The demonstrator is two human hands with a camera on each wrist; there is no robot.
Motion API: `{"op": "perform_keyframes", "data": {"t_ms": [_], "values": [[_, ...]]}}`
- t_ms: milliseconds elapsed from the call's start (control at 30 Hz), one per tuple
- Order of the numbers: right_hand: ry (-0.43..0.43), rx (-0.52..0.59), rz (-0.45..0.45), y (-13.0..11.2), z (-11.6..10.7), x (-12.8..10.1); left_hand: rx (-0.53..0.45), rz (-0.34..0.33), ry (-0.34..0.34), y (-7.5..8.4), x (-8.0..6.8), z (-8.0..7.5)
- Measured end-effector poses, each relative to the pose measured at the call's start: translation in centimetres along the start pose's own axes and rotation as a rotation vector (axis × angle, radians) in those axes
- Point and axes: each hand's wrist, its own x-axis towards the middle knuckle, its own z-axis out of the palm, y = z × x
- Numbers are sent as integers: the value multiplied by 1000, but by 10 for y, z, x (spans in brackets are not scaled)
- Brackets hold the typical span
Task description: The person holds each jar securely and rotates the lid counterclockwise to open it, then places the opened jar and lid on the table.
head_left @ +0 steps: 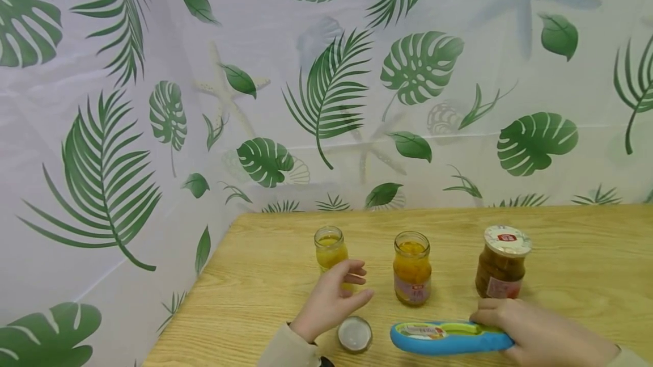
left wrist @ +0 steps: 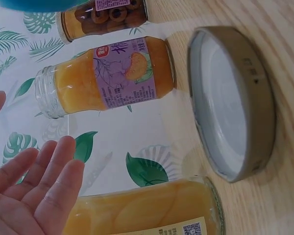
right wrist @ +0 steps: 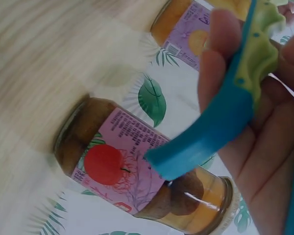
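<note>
My right hand (head_left: pixel 551 330) grips one end of a blue-and-green jar opener (head_left: pixel 449 345), held level above the front of the table. In the right wrist view, fingers curl round the opener's ridged green part. My left hand (head_left: pixel 334 302) holds nothing; its fingers are spread and relaxed in front of the left jar (head_left: pixel 330 249), an unlidded glass of yellow fruit that it partly hides. Below that hand a metal lid (head_left: pixel 355 334) lies with its pale inside up. An unlidded jar of orange fruit (head_left: pixel 412 270) with a purple label stands between the hands.
A capped jar of dark fruit (head_left: pixel 502 265) with a pink label stands at the right, just beyond my right hand. The wooden table (head_left: pixel 245 282) meets a leaf-printed sheet (head_left: pixel 347 185) at its back and left edges.
</note>
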Motion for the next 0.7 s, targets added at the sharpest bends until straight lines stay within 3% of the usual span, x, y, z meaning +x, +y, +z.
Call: {"op": "perform_keyframes", "data": {"t_ms": [133,400,700], "values": [[-19,23,-6,2,2,0,1,3,-4,1,-1,0],[-79,132,123,2,4,-1,26,-2,-22,-3,-1,0],[-89,156,157,4,7,-1,34,-13,-43,-5,1,1]]}}
